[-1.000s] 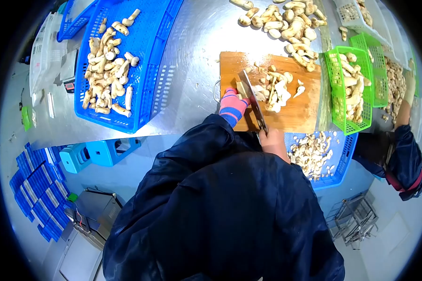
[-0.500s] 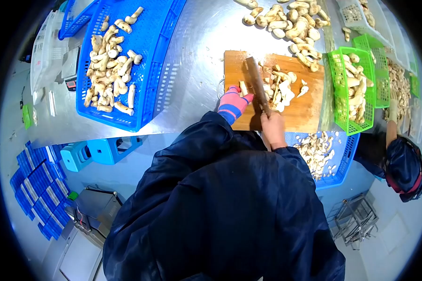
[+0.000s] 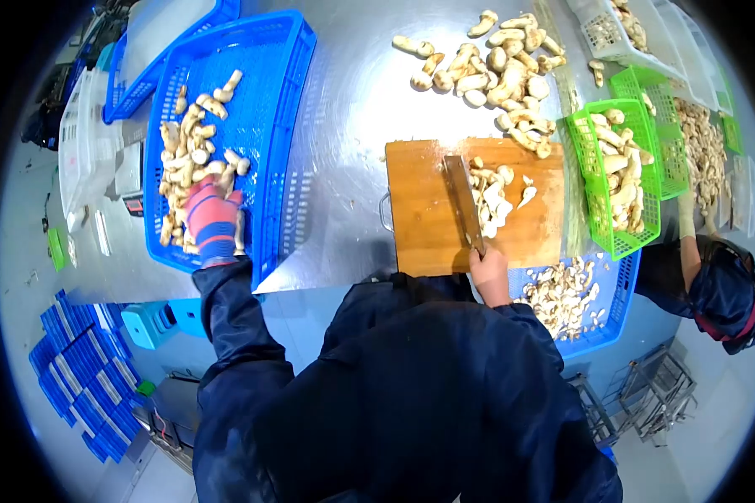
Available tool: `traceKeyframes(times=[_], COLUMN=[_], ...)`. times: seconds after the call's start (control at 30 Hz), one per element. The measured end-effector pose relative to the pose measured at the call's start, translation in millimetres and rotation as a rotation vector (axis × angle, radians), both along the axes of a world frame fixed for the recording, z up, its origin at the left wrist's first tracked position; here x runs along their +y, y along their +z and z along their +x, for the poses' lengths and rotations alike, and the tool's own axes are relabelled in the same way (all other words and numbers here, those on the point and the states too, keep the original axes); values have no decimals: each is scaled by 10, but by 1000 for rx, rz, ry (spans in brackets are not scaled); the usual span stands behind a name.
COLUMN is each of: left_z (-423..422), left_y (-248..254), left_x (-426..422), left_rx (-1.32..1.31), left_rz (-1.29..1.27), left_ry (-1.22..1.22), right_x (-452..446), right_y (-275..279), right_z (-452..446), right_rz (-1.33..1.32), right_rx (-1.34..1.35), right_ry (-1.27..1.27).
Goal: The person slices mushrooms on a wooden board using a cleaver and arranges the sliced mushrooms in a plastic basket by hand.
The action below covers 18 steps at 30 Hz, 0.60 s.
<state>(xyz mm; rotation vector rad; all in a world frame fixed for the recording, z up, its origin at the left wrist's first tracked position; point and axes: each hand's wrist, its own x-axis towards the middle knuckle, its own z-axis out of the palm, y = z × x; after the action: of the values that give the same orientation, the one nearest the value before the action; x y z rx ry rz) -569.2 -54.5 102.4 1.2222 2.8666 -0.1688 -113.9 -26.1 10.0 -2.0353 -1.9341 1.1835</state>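
My left hand (image 3: pixel 212 214), in a pink and blue striped glove, is over the mushrooms (image 3: pixel 195 138) in the large blue basket (image 3: pixel 268 159). Its fingers are among the mushrooms, and whether they grip one is unclear. My bare right hand (image 3: pixel 489 270) is closed around the handle of a cleaver (image 3: pixel 464 201), whose blade rests on the wooden cutting board (image 3: pixel 419 226). Cut mushroom pieces (image 3: pixel 492 204) lie just right of the blade. A smaller whitish piece (image 3: pixel 527 196) sits farther right on the board.
Whole mushrooms (image 3: pixel 512 71) are piled behind the board. A green basket (image 3: pixel 600 184) of mushrooms stands to its right. Below the table edge is a blue basket (image 3: pixel 617 310) of cut pieces. At the far right, another person's arm (image 3: pixel 690 251) reaches toward more mushrooms (image 3: pixel 700 155).
My left hand has left the board and moved left into the blue basket. The cleaver remains in my right hand, now lower on the board. The view has shifted.
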Motion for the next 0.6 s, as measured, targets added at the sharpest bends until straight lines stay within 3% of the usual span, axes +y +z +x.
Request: traceKeyframes(times=[0.07,0.13,0.2,0.27,0.4,0.47,0.53,0.6], left_z=[70,266,892,1366,2081,2033,1824,1675], left_y=[150,-200,-319,-983,-1466,-1567,-1849,-1543], left_x=[265,697,1263,1801,2636,2837,2660,2312], left_rx=[203,-234,-573,-655,-383,-506,-534,-994], left_rz=[178,434,344,371,272,118,507,447], left_ry=[-124,-279,-387,-544,-543,-413,-513,-251], right_x=[-3,-11,-17,-26,-34,-72,-84,-96], right_y=[32,73,40,41,58,59,46,6], right_z=[-7,-18,-20,-31,-65,-93,-76,-89], right_rz=[2,23,48,74,73,98,122,168], right_rx=[58,65,67,44,13,27,40,47], right_ry=[-5,-11,-21,1,-50,-95,-114,-120])
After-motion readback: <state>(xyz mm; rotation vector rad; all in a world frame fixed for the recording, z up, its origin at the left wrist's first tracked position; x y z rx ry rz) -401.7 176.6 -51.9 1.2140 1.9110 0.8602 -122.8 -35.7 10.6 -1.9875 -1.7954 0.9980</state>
